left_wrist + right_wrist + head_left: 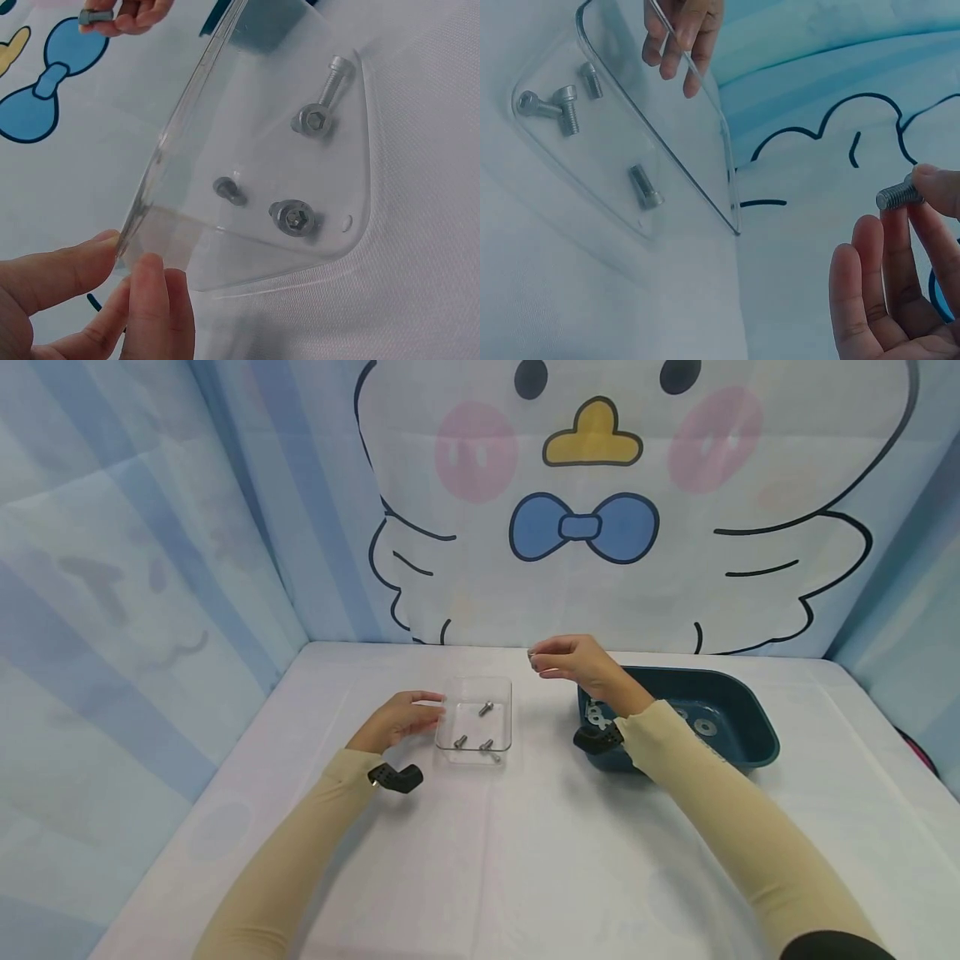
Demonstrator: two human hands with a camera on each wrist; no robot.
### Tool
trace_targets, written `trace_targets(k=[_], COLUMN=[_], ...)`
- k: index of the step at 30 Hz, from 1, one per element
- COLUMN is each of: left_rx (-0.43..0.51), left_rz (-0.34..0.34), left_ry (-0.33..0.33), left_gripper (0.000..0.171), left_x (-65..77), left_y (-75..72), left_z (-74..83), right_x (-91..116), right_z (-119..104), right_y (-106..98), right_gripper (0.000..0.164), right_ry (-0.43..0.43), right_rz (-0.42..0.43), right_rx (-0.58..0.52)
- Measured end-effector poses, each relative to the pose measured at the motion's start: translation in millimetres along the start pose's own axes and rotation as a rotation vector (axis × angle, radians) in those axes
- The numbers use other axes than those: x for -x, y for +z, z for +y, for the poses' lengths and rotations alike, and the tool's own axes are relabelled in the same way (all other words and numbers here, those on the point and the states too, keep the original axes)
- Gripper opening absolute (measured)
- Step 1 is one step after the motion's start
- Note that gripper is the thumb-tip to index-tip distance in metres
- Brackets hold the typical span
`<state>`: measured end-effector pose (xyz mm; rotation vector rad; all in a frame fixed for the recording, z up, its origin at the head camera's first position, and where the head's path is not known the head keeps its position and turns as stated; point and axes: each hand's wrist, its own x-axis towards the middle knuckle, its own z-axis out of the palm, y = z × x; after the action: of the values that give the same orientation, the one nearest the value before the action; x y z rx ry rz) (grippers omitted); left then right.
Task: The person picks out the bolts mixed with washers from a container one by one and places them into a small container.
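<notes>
- Up over the table (540, 868), in the space between the clear box (474, 689) and the dark tray (750, 727), there's the piece in play: a single bolt (898, 195), held in the air and not yet set down.
- The tally, then: four bolts (311, 118) lie loose on the floor of the clear box, pointing every which way, and that one more is in hand.
- Across in the dark tray, ring-shaped washers (705, 727) and some small pale pieces (597, 714) show; the right forearm (720, 802) covers part of it, so no full count there.
- It looks like the middle of the handling, one bolt at a time; which way this one is headed, I can't tell. Left over, I'd judge, is at least finding it a place.
- Right hand (573, 662) now: raised near the tray's far left corner, wrist bent, thumb and forefinger pinching the bolt with its threaded end sticking out, the other fingers spread free in a gentle curve.
- Left hand (405, 718): low at the box's left side, forearm reaching in from the near edge, thumb and bent fingers nipping the wall at its rim with hardly any gap; the box itself sits flat and upright on the table.
</notes>
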<state>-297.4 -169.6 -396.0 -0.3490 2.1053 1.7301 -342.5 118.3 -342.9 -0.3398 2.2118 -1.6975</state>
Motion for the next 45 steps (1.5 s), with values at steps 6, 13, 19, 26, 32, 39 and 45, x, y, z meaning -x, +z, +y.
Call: trace_targets(k=[6, 13, 19, 26, 32, 39, 45], left_rx=[-0.003, -0.012, -0.017, -0.02, -0.022, -0.01, -0.013], left_rz=[-0.003, -0.002, -0.002, 0.007, 0.015, 0.025, 0.029], left_ry=[0.005, 0.012, 0.016, 0.005, -0.005, -0.011, -0.012], left_gripper=[0.048, 0.049, 0.049, 0.048, 0.047, 0.047, 0.047], left_x=[-0.3, -1.2, -1.3, -2.6, -4.2, -2.9, -2.6], left_y=[-0.1, 0.0, 0.1, 0.6, 1.0, 1.4, 1.3], left_z=[-0.8, -1.3, -1.3, -1.7, -1.4, 0.4, 0.5], right_x=[-6, -12, -16, -20, -26, -28, -29], right_z=[-1, 0, 2, 5, 10, 13, 14], right_y=[11, 22, 31, 42, 49, 57, 63], right_gripper=[0.036, 0.033, 0.032, 0.031, 0.032, 0.031, 0.031], right_ry=[0.021, 0.032, 0.043, 0.07, 0.101, 0.112, 0.109], right_rz=[-0.008, -0.016, -0.031, -0.048, -0.047, -0.053, -0.07], right_rx=[0.005, -0.016, -0.01, 0.003, 0.015, 0.026, 0.065])
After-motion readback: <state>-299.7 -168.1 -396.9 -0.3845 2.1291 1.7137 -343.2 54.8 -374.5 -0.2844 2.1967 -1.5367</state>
